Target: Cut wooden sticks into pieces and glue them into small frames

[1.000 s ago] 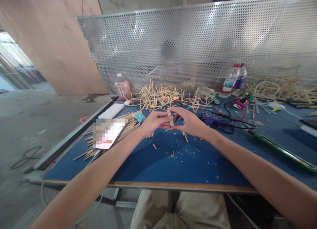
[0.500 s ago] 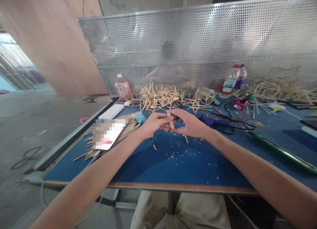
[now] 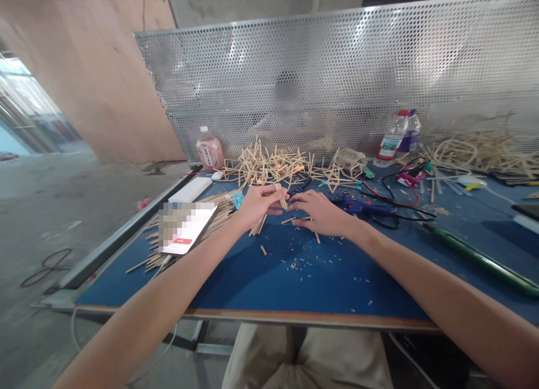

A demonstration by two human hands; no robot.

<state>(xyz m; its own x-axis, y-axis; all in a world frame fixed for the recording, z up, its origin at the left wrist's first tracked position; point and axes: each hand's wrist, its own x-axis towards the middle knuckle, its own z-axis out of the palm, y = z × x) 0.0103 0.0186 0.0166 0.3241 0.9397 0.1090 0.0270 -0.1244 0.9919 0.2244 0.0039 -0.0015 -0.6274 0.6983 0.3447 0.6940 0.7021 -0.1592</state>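
Observation:
My left hand [image 3: 261, 205] is closed around a small bundle of short wooden sticks [image 3: 281, 197], held slanted over the blue table. Just to its right, my right hand [image 3: 316, 210] is palm down with its fingers apart and curved. Beneath and beside those fingers lie a short stick [image 3: 288, 220] and another loose stick [image 3: 317, 237]; whether the fingertips touch them I cannot tell. More sticks [image 3: 259, 226] lie on the table under my left hand. A heap of joined or crossed sticks [image 3: 269, 161] stands behind both hands.
A phone [image 3: 189, 229] rests on long sticks [image 3: 147, 262] at the left. A blue glue gun [image 3: 366, 206] with cables lies right of my right hand. Bottles [image 3: 209, 150] [image 3: 389, 145] stand near the perforated metal screen [image 3: 337, 69]. A green tube-shaped object [image 3: 480, 257] lies far right.
My hands have moved apart. The left keeps the stick bundle and has shifted slightly left and up; the right has let go of it and dropped toward the loose sticks.

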